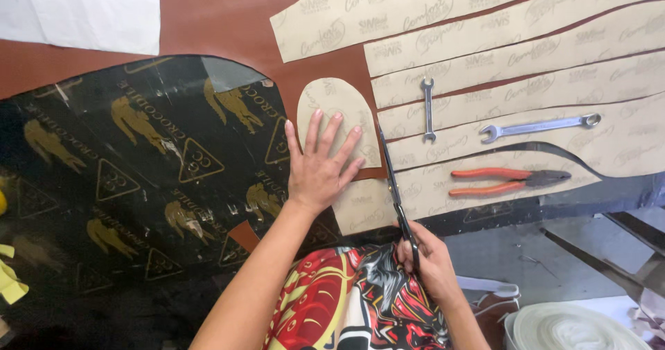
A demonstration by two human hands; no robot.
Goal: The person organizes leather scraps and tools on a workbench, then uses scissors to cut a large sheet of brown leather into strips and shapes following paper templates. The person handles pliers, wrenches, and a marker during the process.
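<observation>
My left hand (320,166) lies flat with fingers spread on a small rounded beige paper pattern piece (332,104) that rests on brown leather (222,17). My right hand (431,261) grips the handles of long dark scissors (395,184), whose blades point away from me along the right side of the left hand, beside the edge of another beige pattern piece (367,208).
Long beige pattern strips (499,52) lie at the upper right, weighted by a small wrench (428,107), a longer wrench (540,126) and orange-handled pliers (509,181). A black sheet with gold print (138,177) covers the left. White paper (90,10) sits top left.
</observation>
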